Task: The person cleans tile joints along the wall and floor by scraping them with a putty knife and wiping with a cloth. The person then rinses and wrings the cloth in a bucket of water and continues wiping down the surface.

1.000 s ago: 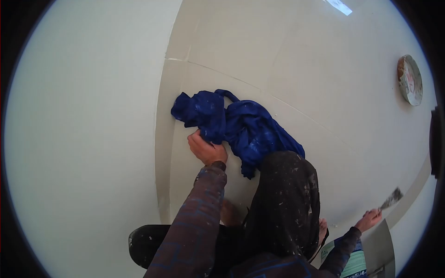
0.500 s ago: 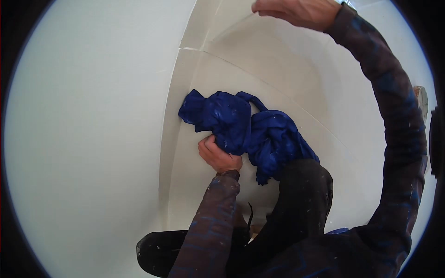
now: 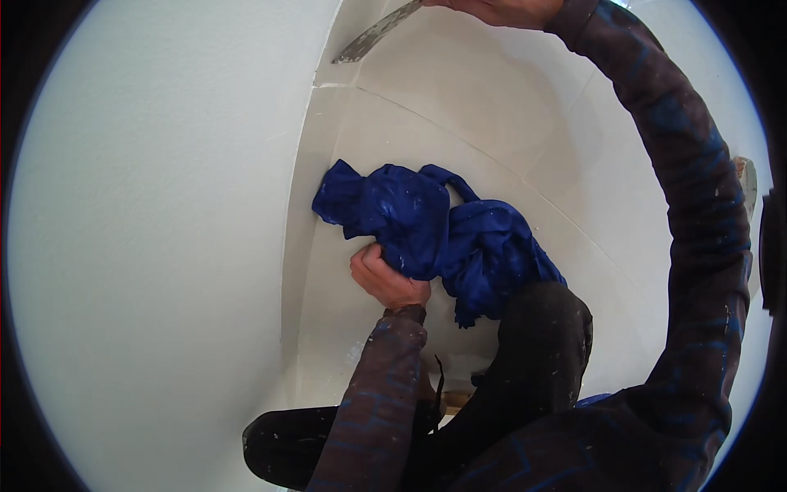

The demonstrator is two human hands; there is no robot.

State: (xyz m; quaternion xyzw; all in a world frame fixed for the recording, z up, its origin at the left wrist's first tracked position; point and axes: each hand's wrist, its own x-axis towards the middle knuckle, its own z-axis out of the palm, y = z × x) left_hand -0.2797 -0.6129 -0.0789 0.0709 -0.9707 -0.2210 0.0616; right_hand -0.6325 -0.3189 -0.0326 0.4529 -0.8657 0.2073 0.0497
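Note:
My left hand [image 3: 388,277] is closed on the lower edge of a crumpled blue cloth [image 3: 406,209] with pale specks, which lies on the light floor tiles near the wall. At the top edge of the view, my right hand [image 3: 500,10] grips a putty knife [image 3: 377,34] by its handle end. Its stained blade points down and left, close to the skirting at the wall's foot. The top of the right hand is cut off by the frame.
A pale wall [image 3: 164,221] fills the left side, with a skirting strip along its base. At the right edge, a round dish [image 3: 747,184] is partly hidden by my right sleeve. My bent knee [image 3: 545,316] is beside the cloth.
My right hand has swung from the lower right to the top with the putty knife, whose blade has come into view there. The left hand stays at the cloth; the view has shifted slightly.

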